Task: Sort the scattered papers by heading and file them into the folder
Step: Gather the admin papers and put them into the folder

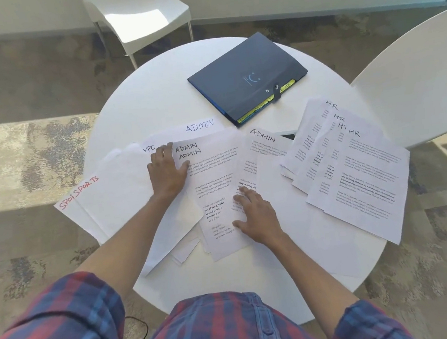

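Plaid sleeves [55,327] reach over a round white table [156,99], both hands flat on the ADMIN sheets [212,175].

The right hand [259,220] presses the sheets' lower edge, fingers spread and straight; the left hand [167,171] rests at their top-left corner, fingers loosely apart. SPORTS pages [105,196] fan out left, an HR stack [352,169] right. The closed navy folder [246,78] lies beyond, well apart, with what seem yellow tabs protruding.
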Tool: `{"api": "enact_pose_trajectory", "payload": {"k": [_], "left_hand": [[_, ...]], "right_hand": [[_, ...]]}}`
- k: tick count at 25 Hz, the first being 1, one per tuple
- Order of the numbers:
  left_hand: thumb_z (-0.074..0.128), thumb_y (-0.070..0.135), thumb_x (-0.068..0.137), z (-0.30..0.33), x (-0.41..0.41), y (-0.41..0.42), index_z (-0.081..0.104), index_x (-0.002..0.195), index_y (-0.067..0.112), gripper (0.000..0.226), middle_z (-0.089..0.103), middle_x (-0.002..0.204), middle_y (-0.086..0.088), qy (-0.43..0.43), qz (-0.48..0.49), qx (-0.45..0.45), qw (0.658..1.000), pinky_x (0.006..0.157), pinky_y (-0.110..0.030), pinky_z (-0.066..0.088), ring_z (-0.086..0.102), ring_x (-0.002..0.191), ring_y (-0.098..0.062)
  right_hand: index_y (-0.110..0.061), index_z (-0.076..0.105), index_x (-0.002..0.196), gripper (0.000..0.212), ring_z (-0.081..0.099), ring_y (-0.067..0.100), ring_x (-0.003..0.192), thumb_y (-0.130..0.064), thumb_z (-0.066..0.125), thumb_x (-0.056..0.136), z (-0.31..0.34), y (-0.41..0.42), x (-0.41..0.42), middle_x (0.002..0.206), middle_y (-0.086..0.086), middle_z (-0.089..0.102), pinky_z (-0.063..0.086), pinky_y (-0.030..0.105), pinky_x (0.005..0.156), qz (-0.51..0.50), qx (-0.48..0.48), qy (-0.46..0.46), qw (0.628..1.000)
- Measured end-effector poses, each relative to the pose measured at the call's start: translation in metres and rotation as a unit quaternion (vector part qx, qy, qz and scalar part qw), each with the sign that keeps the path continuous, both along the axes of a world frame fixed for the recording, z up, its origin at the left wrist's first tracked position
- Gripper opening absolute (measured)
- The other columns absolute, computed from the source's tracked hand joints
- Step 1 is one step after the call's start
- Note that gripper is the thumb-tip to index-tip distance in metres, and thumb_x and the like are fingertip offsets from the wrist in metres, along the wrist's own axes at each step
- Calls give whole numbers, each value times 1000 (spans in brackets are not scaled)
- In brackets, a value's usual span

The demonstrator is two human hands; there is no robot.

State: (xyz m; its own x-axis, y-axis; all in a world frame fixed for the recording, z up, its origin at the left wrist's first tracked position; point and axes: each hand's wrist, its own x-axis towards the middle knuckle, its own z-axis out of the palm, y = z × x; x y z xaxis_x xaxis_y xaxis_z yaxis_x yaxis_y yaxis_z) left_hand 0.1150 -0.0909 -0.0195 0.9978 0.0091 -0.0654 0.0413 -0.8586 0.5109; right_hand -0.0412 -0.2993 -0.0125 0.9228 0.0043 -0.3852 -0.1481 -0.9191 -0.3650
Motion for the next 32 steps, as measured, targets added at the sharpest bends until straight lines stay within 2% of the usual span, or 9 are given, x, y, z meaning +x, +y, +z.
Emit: {"api": "enact_pose_trajectory", "payload": {"k": [6,12,16,19,21,23,26,30,32], "left_hand": [[71,27,86,-1,11,-1,34,149,13,74,41,145,-13,56,41,-82,994,103,-42,40,38,134,-29],[75,42,81,-3,22,4,53,132,10,64,41,138,-12,120,20,-10,992,102,-42,39,37,132,-29],[77,45,78,-2,22,7,57,129,13,63,43,136,-10,100,4,13,995,101,-42,38,37,131,-28],[78,37,79,-4,18,8,58,127,13,57,45,133,-9,76,9,-10,997,100,-42,40,41,129,-27],[76,25,79,-3,18,8,58,118,13,45,50,125,-7,46,27,-63,997,92,-39,44,46,121,-25],[74,19,79,3,19,6,58,104,12,31,57,109,-5,28,36,-97,994,78,-34,44,54,104,-25],[76,22,79,10,23,3,57,84,13,21,63,85,-2,61,58,-131,988,71,-36,47,57,80,-24],[82,29,74,8,19,7,74,90,15,23,73,89,-2,135,70,-152,977,75,-41,57,69,82,-24],[81,27,75,9,16,8,77,92,15,21,75,88,-3,138,68,-180,972,73,-39,58,71,83,-24]], "right_hand": [[-22,41,146,70,21,17,149,-36,70,84,1,0,1,163,-3,22,30,39,113,-2,0,9,1000],[-23,42,146,71,22,17,148,-36,71,83,0,0,2,163,-4,23,30,39,114,-8,3,9,1000],[-23,44,145,70,23,16,148,-35,72,81,-1,0,2,162,-4,24,31,39,113,-14,13,4,1000],[-23,44,145,70,23,16,148,-35,72,82,-1,0,2,162,-5,23,30,39,113,-12,11,6,1000],[-22,44,145,70,23,16,148,-35,72,82,0,0,2,162,-4,23,30,39,113,-10,9,5,1000],[-22,43,145,70,22,16,148,-34,71,82,1,0,2,163,-4,23,29,39,113,-11,11,5,1000],[-22,41,147,69,22,17,148,-37,68,85,3,1,3,163,-2,23,27,38,114,-1,0,7,1000],[-22,40,148,66,29,19,146,-40,63,89,6,1,10,161,1,28,27,38,114,-6,1,18,1000],[-23,38,149,66,34,20,143,-42,62,90,9,1,15,159,1,32,28,38,113,-8,1,17,1000]]}}
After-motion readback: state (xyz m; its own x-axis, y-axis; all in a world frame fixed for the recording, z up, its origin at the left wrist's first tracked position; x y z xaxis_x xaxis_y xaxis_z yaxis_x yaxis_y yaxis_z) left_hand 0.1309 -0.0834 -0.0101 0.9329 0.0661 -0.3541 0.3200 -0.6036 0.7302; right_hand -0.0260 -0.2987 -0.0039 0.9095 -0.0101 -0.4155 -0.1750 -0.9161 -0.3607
